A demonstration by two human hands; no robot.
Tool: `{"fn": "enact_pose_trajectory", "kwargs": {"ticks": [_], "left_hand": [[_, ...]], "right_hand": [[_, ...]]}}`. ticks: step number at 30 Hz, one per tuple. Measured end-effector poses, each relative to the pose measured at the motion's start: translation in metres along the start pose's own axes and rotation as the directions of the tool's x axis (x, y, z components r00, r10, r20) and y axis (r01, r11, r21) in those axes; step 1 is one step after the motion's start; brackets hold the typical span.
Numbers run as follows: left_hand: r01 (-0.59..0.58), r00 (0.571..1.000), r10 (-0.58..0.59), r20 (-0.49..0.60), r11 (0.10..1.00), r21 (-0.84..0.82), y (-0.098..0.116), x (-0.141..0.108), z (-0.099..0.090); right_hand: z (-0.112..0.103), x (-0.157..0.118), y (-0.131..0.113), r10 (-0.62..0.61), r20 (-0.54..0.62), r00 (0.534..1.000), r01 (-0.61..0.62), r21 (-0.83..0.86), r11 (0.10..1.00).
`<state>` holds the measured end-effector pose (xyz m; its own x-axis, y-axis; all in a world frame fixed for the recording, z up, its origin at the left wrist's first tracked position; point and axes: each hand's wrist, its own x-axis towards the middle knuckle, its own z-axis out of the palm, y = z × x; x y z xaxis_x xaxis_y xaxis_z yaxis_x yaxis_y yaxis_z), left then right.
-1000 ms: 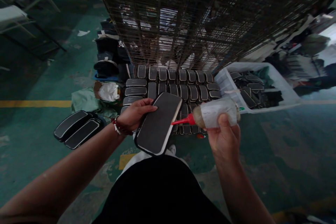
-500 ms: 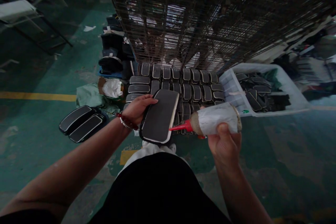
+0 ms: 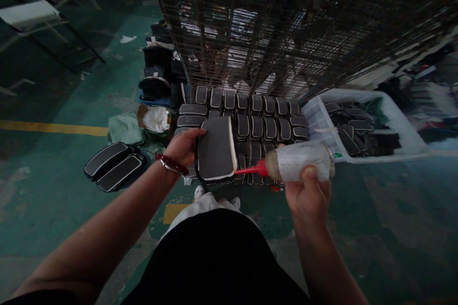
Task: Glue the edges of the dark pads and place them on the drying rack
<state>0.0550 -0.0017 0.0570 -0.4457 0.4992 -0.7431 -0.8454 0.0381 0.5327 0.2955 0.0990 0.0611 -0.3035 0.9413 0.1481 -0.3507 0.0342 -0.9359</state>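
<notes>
My left hand (image 3: 184, 148) grips a dark, rounded rectangular pad (image 3: 215, 148) by its left edge, thumb on top. A white line runs along the pad's right and near edges. Wrapped round a glue bottle (image 3: 302, 161) is my right hand (image 3: 308, 195), its thumb across the white-covered body. The bottle lies nearly level, and its red nozzle (image 3: 252, 168) points left, its tip at the pad's near right corner. The fingers under the pad are hidden.
Rows of similar pads (image 3: 256, 127) lie ahead beneath a tall wire rack (image 3: 250, 24). A white bin (image 3: 379, 157) with more pads stands right. Two pads (image 3: 119, 171) lie on the floor at left, near a green cloth bag (image 3: 123, 128). A small white-topped table (image 3: 28, 13) stands far left.
The pad has turned in my left hand, and its near edge now lies more level. The nozzle tip has shifted slightly right, staying at the pad's corner. The view has shifted a little.
</notes>
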Motion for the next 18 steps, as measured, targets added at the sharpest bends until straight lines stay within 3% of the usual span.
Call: {"fn": "enact_pose_trajectory", "kwargs": {"ticks": [9,18], "left_hand": [[0.039,0.999,-0.037,0.011,0.966,-0.254,-0.023,-0.002,-0.005],[0.030,0.997,-0.051,-0.059,0.947,-0.319,-0.034,-0.005,-0.005]], "right_hand": [[-0.004,0.007,0.001,-0.077,-0.138,0.987,0.086,0.058,0.995],[-0.005,-0.005,0.005,-0.116,-0.116,0.986,0.121,0.036,0.992]]}}
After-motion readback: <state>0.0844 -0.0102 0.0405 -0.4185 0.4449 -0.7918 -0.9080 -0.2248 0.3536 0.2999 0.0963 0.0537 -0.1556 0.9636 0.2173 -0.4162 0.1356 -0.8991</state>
